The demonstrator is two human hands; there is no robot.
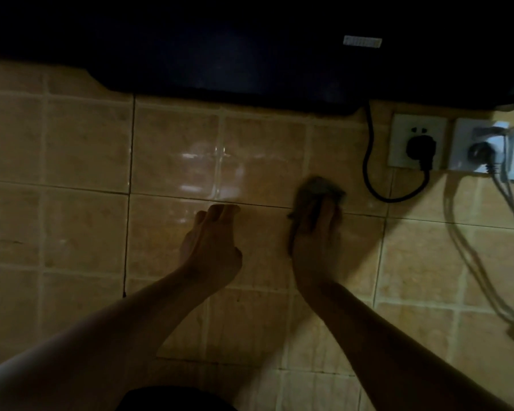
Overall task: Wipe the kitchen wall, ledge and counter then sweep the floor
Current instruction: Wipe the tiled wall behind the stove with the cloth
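Note:
A tan tiled kitchen wall (80,161) fills the dim view. My right hand (315,238) presses a grey, crumpled cloth (319,186) flat against the tiles, with the fingers laid over it. The cloth pokes out above the fingertips and along the hand's left side. My left hand (211,244) rests with straight fingers against the wall to the left of the cloth and holds nothing. A wet sheen shows on the tiles just above my left hand.
A dark range hood (250,48) overhangs the wall at the top. Two wall sockets (417,140) with plugs sit at the upper right. A black cord (368,161) loops below them and grey cords (469,262) hang down the right side.

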